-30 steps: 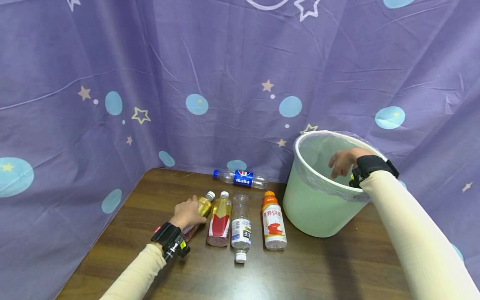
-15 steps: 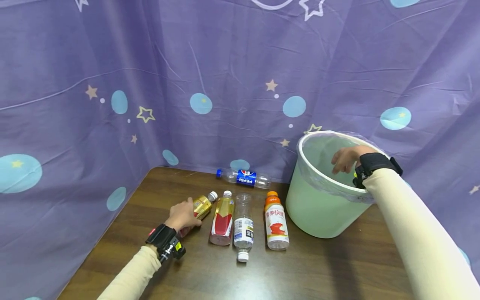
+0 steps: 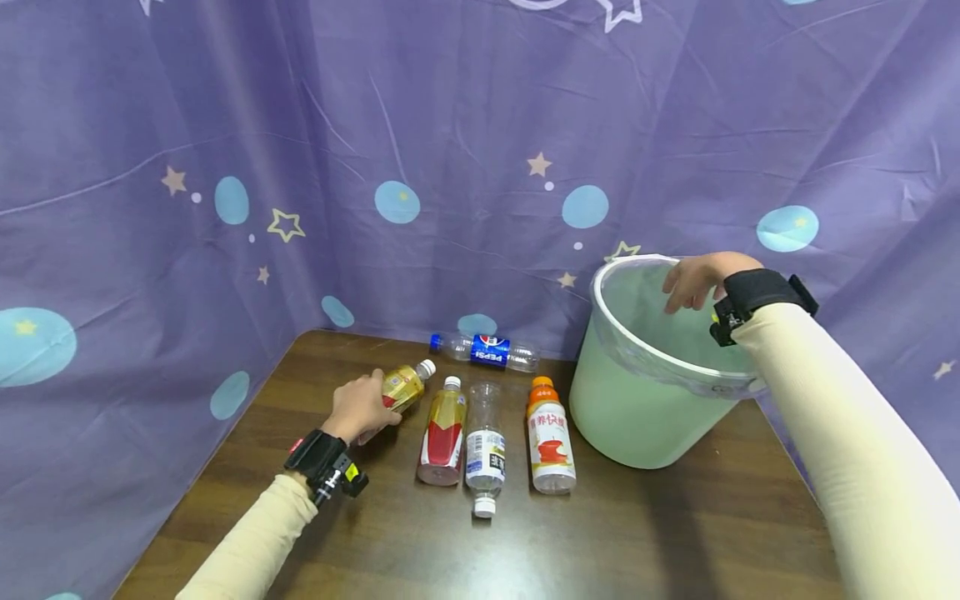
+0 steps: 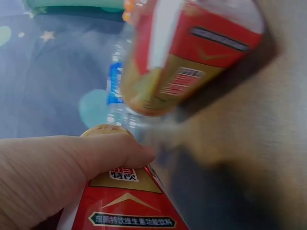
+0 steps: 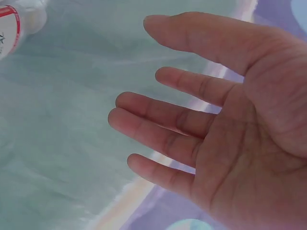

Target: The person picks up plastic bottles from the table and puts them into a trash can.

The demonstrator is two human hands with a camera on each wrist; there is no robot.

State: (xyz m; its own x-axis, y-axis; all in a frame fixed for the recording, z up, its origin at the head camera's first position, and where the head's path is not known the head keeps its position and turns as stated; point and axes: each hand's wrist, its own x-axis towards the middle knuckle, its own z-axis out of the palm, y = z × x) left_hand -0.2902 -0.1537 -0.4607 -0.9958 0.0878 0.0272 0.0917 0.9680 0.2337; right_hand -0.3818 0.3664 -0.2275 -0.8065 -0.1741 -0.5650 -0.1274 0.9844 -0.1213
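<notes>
My left hand [image 3: 360, 407] grips a gold-and-red drink bottle [image 3: 402, 387] with a white cap, at the left of the table. In the left wrist view the thumb lies across the label of this bottle [image 4: 132, 203]. Beside it lies a matching gold-and-red bottle [image 3: 442, 437]. Over the mouth of a pale green bin [image 3: 622, 417] is my right hand [image 3: 708, 277], holding nothing. The right wrist view shows its fingers [image 5: 158, 136] spread and relaxed, with part of a clear bottle [image 5: 8, 31] with a red-and-white label below, inside the bin.
To the right of the matching bottle lie a clear bottle [image 3: 485, 458] with its white cap toward me and an orange-capped bottle [image 3: 551, 446]. A Pepsi bottle [image 3: 489, 351] lies along the back edge. A purple curtain [image 3: 465, 167] hangs behind the brown table [image 3: 585, 542].
My left hand has closed round the gold-and-red bottle and drawn it slightly away from the matching one. My right hand has risen from inside the bin to its rim level.
</notes>
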